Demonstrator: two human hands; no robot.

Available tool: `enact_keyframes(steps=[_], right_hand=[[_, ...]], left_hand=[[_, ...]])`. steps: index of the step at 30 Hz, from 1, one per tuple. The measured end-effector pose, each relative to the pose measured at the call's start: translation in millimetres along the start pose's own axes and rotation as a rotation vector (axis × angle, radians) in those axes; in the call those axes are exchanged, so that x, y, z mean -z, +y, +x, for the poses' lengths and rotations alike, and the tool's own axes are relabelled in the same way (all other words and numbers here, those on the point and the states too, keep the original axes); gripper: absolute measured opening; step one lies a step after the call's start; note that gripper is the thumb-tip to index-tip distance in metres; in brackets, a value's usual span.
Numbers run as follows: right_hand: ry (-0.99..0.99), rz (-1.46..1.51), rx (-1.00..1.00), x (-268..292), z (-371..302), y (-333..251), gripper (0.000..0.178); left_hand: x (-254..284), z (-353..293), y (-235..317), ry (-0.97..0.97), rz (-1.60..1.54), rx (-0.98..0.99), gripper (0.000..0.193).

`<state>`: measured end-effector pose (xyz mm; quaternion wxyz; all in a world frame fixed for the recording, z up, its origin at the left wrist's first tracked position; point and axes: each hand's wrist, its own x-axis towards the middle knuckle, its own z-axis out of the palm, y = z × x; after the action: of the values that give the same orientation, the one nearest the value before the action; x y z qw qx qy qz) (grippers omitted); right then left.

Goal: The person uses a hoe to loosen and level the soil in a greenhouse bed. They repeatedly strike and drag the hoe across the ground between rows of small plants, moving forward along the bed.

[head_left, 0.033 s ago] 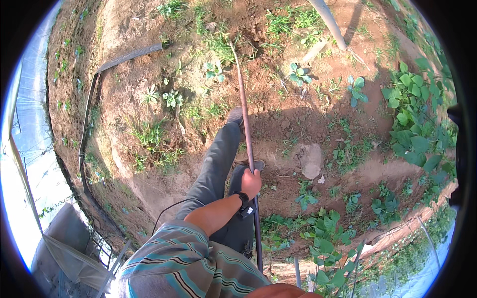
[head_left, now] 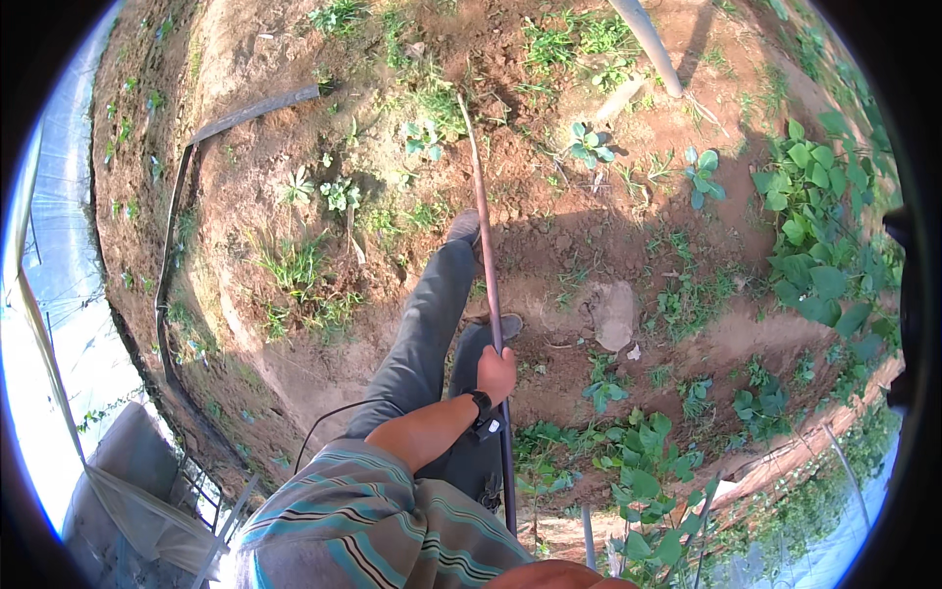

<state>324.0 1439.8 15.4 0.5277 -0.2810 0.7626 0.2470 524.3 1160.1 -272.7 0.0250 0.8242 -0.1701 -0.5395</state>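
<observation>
My left hand (head_left: 497, 375), with a dark watch on the wrist, is closed round a long wooden handle (head_left: 481, 196). The handle runs from beside my body, past my legs, out to the soil ahead. Its far end meets a weedy patch (head_left: 442, 108); any tool head there cannot be made out. A bit of bare skin at the bottom edge appears to be part of my right arm or hand (head_left: 559, 574), its fingers hidden. My shoes (head_left: 464, 228) stand on the soil just left of and under the handle.
Small leafy seedlings (head_left: 589, 145) grow around the handle's far end. A pale post (head_left: 650, 44) rises at the far right. Dense bean-like plants (head_left: 810, 187) line the right side. A black hose (head_left: 167, 285) and plastic sheeting (head_left: 59, 294) lie left. A flat stone (head_left: 614, 316) is near my feet.
My left hand and the handle have drawn slightly back toward me. The handle's far end sits a little nearer. My feet have stayed in place.
</observation>
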Motion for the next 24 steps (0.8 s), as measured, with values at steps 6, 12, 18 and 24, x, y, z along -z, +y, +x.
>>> enact_keyframes(steps=[6,12,18,24], right_hand=[[-0.040,-0.005,-0.108,-12,-63,56,0.025],[-0.082,0.020,-0.192,-22,-111,104,0.023],[-0.057,0.061,-0.093,-25,-90,109,0.022],[0.166,0.165,0.173,-28,28,-20,0.025]], left_hand=[[-32,-110,-130,-0.344,0.038,0.157,0.041],[-36,-177,-148,-0.819,-0.106,0.647,0.035],[2,-81,-27,-0.344,-0.146,0.129,0.031],[63,49,120,-0.157,-0.084,-0.108,0.038]])
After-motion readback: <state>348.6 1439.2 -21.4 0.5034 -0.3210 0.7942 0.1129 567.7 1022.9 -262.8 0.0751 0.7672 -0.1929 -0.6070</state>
